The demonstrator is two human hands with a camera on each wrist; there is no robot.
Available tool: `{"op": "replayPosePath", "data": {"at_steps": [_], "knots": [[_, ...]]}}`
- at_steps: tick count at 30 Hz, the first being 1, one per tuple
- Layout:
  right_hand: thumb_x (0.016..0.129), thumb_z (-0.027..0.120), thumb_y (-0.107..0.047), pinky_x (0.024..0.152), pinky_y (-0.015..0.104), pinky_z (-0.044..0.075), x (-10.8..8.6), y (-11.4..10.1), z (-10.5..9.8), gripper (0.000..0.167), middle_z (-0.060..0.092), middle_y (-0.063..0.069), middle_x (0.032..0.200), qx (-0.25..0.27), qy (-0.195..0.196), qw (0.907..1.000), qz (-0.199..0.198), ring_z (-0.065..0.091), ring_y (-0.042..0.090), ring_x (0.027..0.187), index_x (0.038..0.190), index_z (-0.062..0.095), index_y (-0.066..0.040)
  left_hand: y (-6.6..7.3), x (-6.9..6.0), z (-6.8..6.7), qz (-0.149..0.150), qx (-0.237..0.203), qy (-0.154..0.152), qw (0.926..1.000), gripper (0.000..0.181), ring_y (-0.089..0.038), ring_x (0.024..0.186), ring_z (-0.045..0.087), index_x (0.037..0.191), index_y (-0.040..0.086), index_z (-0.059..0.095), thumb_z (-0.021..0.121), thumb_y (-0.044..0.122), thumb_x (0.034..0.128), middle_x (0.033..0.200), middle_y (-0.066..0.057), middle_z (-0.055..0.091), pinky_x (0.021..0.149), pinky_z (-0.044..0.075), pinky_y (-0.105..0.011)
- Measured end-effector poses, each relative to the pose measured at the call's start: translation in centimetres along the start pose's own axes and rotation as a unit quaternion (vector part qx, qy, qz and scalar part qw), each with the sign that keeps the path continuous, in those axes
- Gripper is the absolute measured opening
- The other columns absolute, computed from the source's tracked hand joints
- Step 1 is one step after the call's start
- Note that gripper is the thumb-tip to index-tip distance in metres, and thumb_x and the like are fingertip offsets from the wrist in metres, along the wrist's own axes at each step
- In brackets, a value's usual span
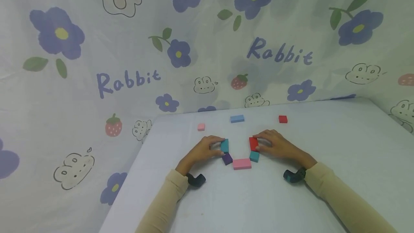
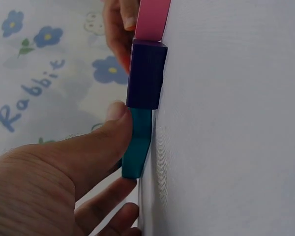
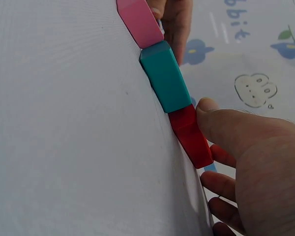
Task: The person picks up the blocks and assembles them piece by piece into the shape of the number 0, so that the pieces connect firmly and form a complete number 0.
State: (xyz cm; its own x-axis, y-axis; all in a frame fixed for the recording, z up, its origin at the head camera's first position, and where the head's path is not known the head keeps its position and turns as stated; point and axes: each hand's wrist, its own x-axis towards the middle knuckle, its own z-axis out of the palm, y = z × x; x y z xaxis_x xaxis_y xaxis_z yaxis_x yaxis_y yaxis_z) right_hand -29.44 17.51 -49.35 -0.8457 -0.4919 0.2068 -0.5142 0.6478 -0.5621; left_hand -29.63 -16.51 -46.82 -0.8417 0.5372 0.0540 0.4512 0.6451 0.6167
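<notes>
In the head view my left hand (image 1: pixel 204 149) pinches a teal block (image 1: pixel 224 146) lengthwise between thumb and fingers. My right hand (image 1: pixel 275 144) likewise pinches a red block (image 1: pixel 253 144) across from it. A dark purple cube (image 1: pixel 227 159) sits turned at the near end of the teal block, and a small teal cube (image 1: pixel 254 156) at the near end of the red one. Between these two cubes, nearer my body, lies a long pink block (image 1: pixel 242 164). Both wrist views show the blocks lying on the white surface in a curved row, the neighbours touching or almost touching.
Farther back on the white table (image 1: pixel 245 204) lie a small pink cube (image 1: pixel 201 127), a blue block (image 1: pixel 237 118) and a small red cube (image 1: pixel 283 119). A patterned cloth (image 1: pixel 207 46) hangs behind the table and along its left side.
</notes>
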Motion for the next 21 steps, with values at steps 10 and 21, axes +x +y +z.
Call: {"op": "replayPosePath", "data": {"at_steps": [10, 21], "knots": [[0.090, 0.072, -0.039, 0.103, 0.059, 0.046, 0.03, -0.19, -0.16, 0.056, 0.059, 0.006, 0.138, 0.001, -0.007, 1.0000, 0.005, 0.047, 0.031, 0.131, 0.140, 0.058, -0.018, -0.06, -0.13, -0.21, 0.039, -0.005, 0.001, 0.9992, 0.043, -0.031, 0.135, 0.051, 0.137, 0.009, 0.060, 0.067, 0.019, 0.0963, 0.140, -0.011, 0.061, 0.114, 0.039, -0.050], [0.090, 0.072, -0.042, 0.103, 0.061, 0.045, 0.01, -0.14, -0.06, 0.058, 0.058, 0.007, 0.140, 0.000, -0.012, 0.9997, 0.019, 0.046, 0.032, 0.133, 0.141, 0.057, -0.019, -0.68, 0.11, -0.12, 0.052, -0.022, -0.005, 0.9984, 0.044, -0.029, 0.134, 0.053, 0.135, 0.008, 0.062, 0.071, 0.019, 0.0934, 0.137, -0.010, 0.063, 0.113, 0.041, -0.049]]}}
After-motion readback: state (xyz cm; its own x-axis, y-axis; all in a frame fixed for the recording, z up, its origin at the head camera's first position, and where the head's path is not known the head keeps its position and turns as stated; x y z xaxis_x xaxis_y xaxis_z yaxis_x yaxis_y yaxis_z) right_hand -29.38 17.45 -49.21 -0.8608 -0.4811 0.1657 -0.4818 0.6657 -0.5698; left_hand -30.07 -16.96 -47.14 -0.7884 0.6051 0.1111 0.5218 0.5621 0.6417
